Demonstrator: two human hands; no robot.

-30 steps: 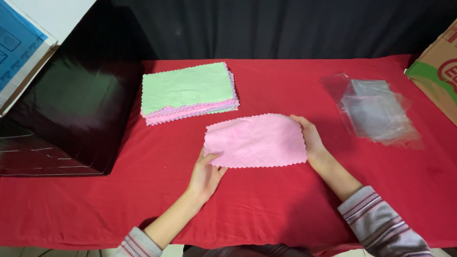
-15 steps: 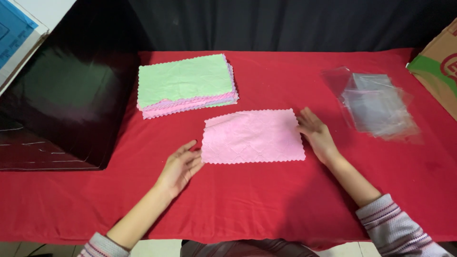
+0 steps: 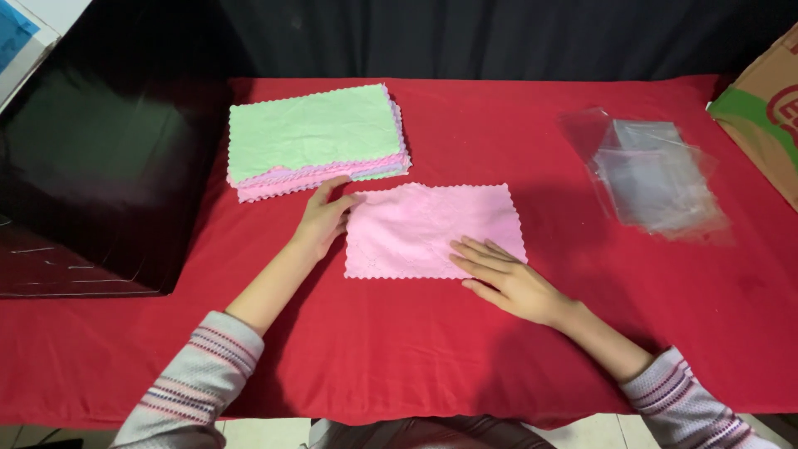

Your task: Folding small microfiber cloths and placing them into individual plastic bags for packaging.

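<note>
Both hands lie flat and open on a pink cloth (image 3: 432, 229) at the table's (image 3: 416, 357) middle — left hand (image 3: 322, 218) at its far-left corner, right hand (image 3: 507, 278) on its near-right edge. Just beyond sits a stack of cloths (image 3: 314, 137) — clear bags (image 3: 657, 179) lie far right.
</note>
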